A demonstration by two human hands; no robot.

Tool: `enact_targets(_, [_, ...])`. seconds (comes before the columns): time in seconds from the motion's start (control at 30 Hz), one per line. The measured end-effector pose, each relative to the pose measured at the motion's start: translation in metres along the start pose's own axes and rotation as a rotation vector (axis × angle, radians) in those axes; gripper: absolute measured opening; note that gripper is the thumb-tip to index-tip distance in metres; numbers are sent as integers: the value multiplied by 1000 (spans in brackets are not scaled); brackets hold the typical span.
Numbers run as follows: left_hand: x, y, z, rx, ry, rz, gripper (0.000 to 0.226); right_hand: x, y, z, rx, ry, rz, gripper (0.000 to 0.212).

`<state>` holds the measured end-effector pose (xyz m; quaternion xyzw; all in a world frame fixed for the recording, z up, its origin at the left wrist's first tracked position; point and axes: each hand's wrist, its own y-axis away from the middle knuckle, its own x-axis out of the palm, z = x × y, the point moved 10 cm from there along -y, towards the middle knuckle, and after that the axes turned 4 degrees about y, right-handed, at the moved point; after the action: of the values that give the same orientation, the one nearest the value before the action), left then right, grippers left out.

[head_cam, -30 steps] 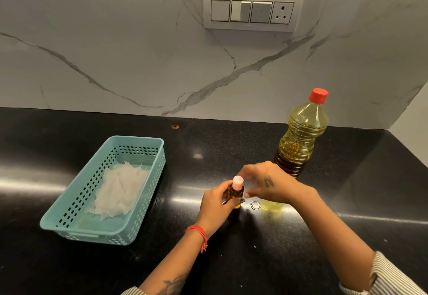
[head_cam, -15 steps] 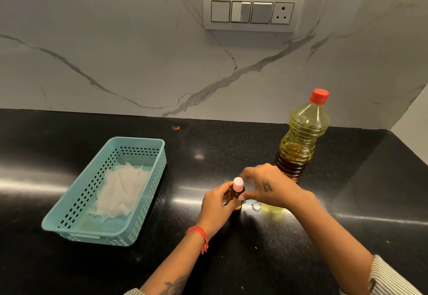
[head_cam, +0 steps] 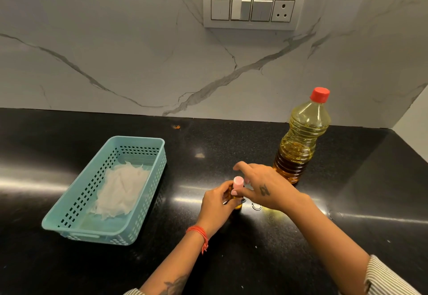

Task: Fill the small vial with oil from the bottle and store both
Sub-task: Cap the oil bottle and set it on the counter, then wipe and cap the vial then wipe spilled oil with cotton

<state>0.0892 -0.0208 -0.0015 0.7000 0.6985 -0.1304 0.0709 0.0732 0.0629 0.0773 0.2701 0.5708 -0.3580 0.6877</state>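
Observation:
A small amber vial (head_cam: pixel 237 204) with a pink cap (head_cam: pixel 238 183) stands upright on the black counter. My left hand (head_cam: pixel 216 204) wraps around its body from the left. My right hand (head_cam: pixel 264 184) comes in from the right, thumb and a finger pinching the pink cap, the other fingers spread. Behind my right hand stands the plastic oil bottle (head_cam: pixel 301 141), upright, with its red cap (head_cam: pixel 319 94) on and yellow oil inside.
A teal perforated basket (head_cam: pixel 69 220) lined with white tissue (head_cam: pixel 120 190) lies to the left. A small clear ring (head_cam: pixel 256 206) lies on the counter beside the vial. The marble wall with a switch panel (head_cam: pixel 253 8) runs along the back.
My right hand has turned at the pink cap and its fingers have spread wider. The vial stays in my left hand at about the same spot. The bottle has not moved.

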Motion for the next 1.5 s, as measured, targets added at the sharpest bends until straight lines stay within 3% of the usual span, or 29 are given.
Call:
enact_targets(0.17, [1,0,-1,17,-33,2,35,11,5,10,-34,26,-8,20])
enact_targets(0.67, [-1,2,-5,-1,-81,-23,35,15,13,6,112,-42,-184,22])
enact_targets(0.9, [-6,7,-3,-73,17,84,80,-4,18,-8,194,8,-223,54])
enact_targets(1.0, [-30,9,-17,-48,67,0,76,-31,14,-4,200,-125,-326,60])
enact_targets(1.17, [-91,15,-61,50,139,-257,52,-65,-11,26,105,-256,-426,64])
enact_targets(1.33, [-167,34,-90,120,116,-506,39,-75,-48,77,-3,-347,-427,61])
enact_targets(1.5, [-251,53,-79,69,-3,-732,31,-62,-94,137,-103,-388,-378,53])
